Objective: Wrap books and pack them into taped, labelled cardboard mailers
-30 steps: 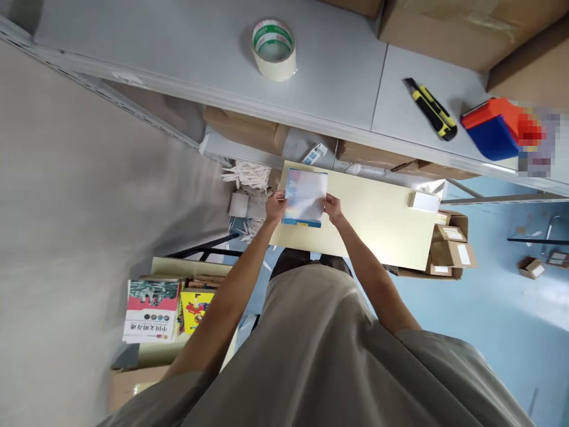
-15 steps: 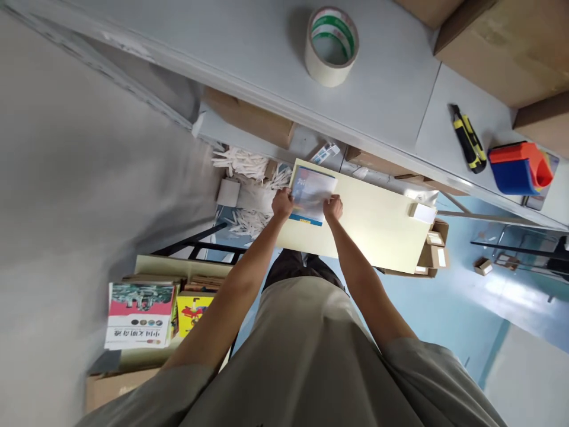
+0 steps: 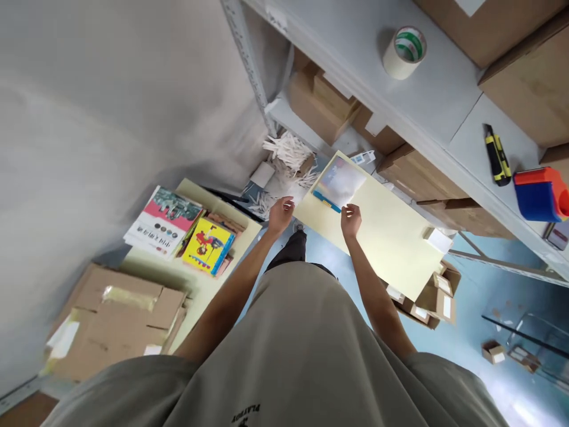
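Note:
A blue-and-white book (image 3: 341, 181) with a blue strip along its lower edge lies flat on the pale yellow tabletop (image 3: 386, 237), near its left end. My right hand (image 3: 351, 220) is over the table just off the book's lower right corner. Its fingers are loosely bent and hold nothing that I can see. My left hand (image 3: 281, 214) hangs in the air left of the table, away from the book, with fingers half curled and apart and nothing in them.
A grey shelf (image 3: 355, 65) carries a tape roll (image 3: 404, 52), a utility knife (image 3: 496, 155), a tape dispenser (image 3: 540, 193) and cartons. White paper strips (image 3: 288, 151) are heaped beyond my left hand. Books (image 3: 208, 244) and flattened cardboard (image 3: 120, 317) sit at lower left. A small white box (image 3: 438, 239) stands at the table's right end.
Both hands have let go of the book, which stays on the table. My left hand has moved off the table, and the whole view has turned toward the left, bringing more cardboard into sight.

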A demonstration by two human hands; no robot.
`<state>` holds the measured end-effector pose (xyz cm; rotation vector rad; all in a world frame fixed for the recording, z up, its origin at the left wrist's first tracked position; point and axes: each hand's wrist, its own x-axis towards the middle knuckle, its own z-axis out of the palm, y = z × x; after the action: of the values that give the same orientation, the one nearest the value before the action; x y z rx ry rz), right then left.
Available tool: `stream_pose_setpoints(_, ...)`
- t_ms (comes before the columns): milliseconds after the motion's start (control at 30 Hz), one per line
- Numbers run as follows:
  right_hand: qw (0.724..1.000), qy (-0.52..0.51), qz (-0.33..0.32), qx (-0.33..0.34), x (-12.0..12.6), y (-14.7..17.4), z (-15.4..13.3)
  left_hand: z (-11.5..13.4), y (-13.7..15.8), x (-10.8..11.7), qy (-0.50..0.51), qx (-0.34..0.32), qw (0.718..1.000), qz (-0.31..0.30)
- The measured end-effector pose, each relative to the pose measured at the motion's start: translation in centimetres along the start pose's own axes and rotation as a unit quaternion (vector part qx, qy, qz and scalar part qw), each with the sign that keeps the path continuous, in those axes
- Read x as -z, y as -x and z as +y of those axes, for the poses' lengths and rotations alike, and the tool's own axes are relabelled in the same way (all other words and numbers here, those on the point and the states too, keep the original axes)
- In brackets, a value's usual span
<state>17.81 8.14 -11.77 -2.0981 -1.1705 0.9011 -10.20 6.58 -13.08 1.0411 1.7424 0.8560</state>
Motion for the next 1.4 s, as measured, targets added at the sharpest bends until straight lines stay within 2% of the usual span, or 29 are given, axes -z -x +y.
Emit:
stream_pose_setpoints(167,0.991,-0.049,-0.080,0.099,-1.6,7.0,0.9,-1.7,10.1,3.9,0.038,-0.022,0.995,0.085)
stream_pose_setpoints(300,0.973,-0.083,-0.163,0.143,-3.9,13.5,1.1,-3.9,19.2,6.2,0.071,-0.033,0.985,0.152)
stream_pose_setpoints(400,0.958,-0.116,-0.196,0.174,-5.7,18.4,1.0,-5.7,24.8,7.8,0.088,-0.022,0.977,0.195)
stream_pose_setpoints(533,0.934,-0.139,-0.240,0.227,-7.5,23.9,0.5,-8.0,29.9,10.8,0.109,-0.018,0.962,0.252)
stream_pose_setpoints(733,0.895,-0.115,-0.323,0.286,-11.1,30.3,0.0,-12.1,34.6,15.9,0.150,0.016,0.928,0.342)
stream_pose_setpoints(867,0.856,-0.089,-0.409,0.304,-16.0,35.3,-0.2,-16.4,37.9,20.1,0.178,0.028,0.905,0.386)
stream_pose_setpoints(1033,0.823,-0.023,-0.479,0.306,-25.2,41.4,-1.5,-24.5,43.5,27.7,0.191,0.078,0.867,0.453)
stream_pose_setpoints(1167,0.811,0.071,-0.474,0.336,-32.6,44.3,-4.0,-32.2,48.3,34.9,0.160,0.188,0.807,0.536)
stream_pose_setpoints(1267,0.802,0.155,-0.452,0.360,-36.8,45.5,-6.1,-37.0,51.0,39.2,0.111,0.271,0.773,0.563)
stream_pose_setpoints(1333,0.796,0.198,-0.446,0.358,-38.7,46.1,-7.3,-39.1,52.0,41.1,0.083,0.305,0.768,0.556)
stream_pose_setpoints(1400,0.793,0.224,-0.446,0.350,-39.9,46.6,-8.0,-40.4,52.5,42.1,0.075,0.322,0.784,0.525)
